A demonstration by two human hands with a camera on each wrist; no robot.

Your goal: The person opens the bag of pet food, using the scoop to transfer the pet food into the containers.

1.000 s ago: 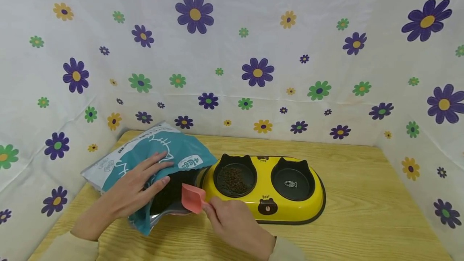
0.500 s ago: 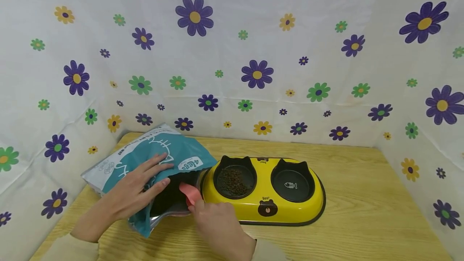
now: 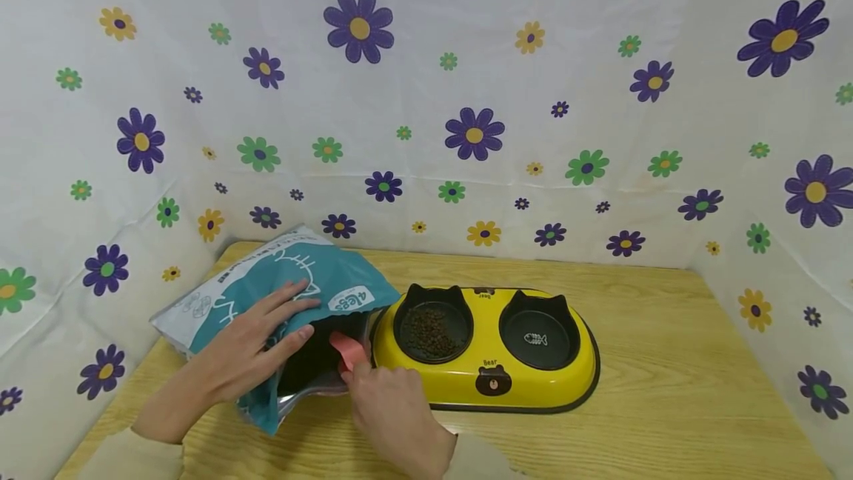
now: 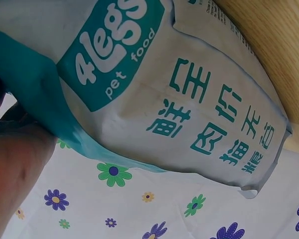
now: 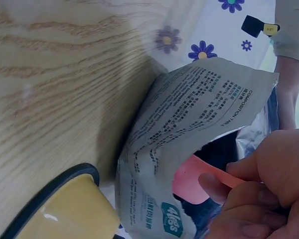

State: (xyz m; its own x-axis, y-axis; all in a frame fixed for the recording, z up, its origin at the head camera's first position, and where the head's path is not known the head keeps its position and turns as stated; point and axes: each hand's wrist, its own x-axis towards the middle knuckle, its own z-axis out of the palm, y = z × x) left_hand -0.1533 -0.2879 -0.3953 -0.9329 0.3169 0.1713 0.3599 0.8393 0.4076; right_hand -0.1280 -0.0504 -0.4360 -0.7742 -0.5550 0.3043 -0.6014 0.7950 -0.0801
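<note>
A teal and white pet food bag (image 3: 346, 269) lies on its side at the left of the table, its mouth facing right. My left hand (image 3: 249, 347) holds the bag's rim, fingers on top and thumb at the opening. The left wrist view shows the bag's printed side (image 4: 189, 109). My right hand (image 3: 400, 413) grips the handle of a pink scoop (image 3: 349, 352), whose head is inside the bag's mouth. In the right wrist view the scoop (image 5: 192, 181) shows between the bag walls; what it carries is hidden.
Right of the bag stands a yellow double pet bowl (image 3: 489, 317). Brown kibble (image 3: 429, 332) lies in its left black dish; the right dish (image 3: 538, 335) shows a fishbone print. A flowered cloth (image 3: 413, 80) surrounds the wooden table (image 3: 653, 376).
My right hand has moved left, and the scoop has turned and gone into the bag's mouth. The left hand and bag have stayed put.
</note>
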